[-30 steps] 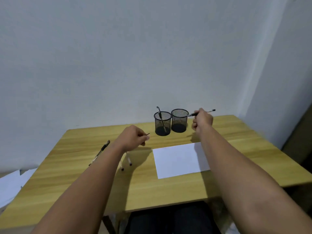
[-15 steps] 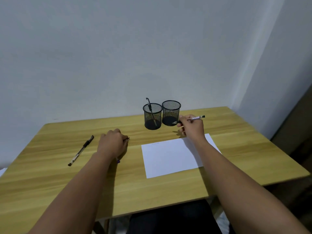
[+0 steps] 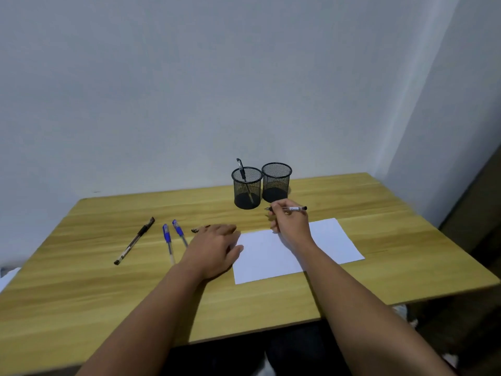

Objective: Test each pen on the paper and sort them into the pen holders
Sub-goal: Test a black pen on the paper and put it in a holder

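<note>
Pen in hand: clear-barrelled pen with black cap end (image 3: 294,208) is being held by right hand (image 3: 290,223), fingers closed around it, tip end toward the left.
Pen axis: is being kept nearly level, running left-right, above the far edge of white paper sheet (image 3: 271,256).
Key relation: paper is lying directly below and toward the body from the pen tip; judged that the tip is to be tilted down onto the sheet for the test stroke.
Left hand (image 3: 214,248): is being laid flat, fingers spread, nothing gripped, its thumb side touching the sheet's left edge, so the sheet is likely being steadied.
Holders: two black mesh cylindrical pen holders (image 3: 276,181) are standing just beyond the right hand; left one is carrying one dark pen, right one looks empty.
Waiting pens: one black pen (image 3: 134,240) and two blue-grip pens (image 3: 168,240) are lying left of the left hand on wooden table (image 3: 81,289); a small dark item beyond the fingertips cannot be identified.
Nearer hand: right for paper and holders, left for waiting pens.
</note>
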Available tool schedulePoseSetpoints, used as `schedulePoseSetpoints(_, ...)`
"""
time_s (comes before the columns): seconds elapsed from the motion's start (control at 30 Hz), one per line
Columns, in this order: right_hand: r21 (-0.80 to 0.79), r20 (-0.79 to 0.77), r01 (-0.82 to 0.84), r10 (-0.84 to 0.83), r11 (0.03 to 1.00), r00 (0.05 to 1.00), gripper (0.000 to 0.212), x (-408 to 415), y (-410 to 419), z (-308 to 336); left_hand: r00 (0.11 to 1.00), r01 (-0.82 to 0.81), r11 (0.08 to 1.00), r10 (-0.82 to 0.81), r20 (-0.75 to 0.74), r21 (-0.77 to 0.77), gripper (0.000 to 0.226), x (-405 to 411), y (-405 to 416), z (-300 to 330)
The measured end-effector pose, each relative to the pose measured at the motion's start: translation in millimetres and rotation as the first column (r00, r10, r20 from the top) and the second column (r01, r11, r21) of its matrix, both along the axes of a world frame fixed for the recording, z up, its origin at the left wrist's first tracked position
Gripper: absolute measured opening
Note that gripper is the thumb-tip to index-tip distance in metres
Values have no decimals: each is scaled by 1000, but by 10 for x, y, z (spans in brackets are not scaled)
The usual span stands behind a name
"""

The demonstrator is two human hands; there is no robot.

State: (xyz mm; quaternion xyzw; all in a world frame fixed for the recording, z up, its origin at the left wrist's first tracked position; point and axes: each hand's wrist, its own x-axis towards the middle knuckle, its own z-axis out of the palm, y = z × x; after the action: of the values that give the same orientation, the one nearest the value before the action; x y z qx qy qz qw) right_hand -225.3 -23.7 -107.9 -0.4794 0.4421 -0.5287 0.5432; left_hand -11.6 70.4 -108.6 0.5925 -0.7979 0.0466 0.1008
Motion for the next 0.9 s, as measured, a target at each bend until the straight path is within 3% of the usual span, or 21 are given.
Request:
schedulePoseSetpoints(0.17, 29, -9, -2, 3, 1000, 1000, 15, 28, -77, -2, 985, 0, 1000, -1, -173, -6, 60, 5, 10, -151)
schedulePoseSetpoints(0.3, -67, 3, -75, 76, 995, 997, 35, 76, -56, -10, 986, -4, 998, -6, -166, -58, 55, 34, -9, -184)
schedulePoseSetpoints(0.53, -97, -211, -80, 58, 992, 976, 47, 84, 19, -95, 982, -35, 996, 19, -187, -83, 51, 39, -7, -222)
schedulePoseSetpoints(0.9, -67, -257, -136, 115, 988, 959, 40, 69, 42, -104, 982, -44, 995, 27, -187, -87, 52, 23, 8, -222)
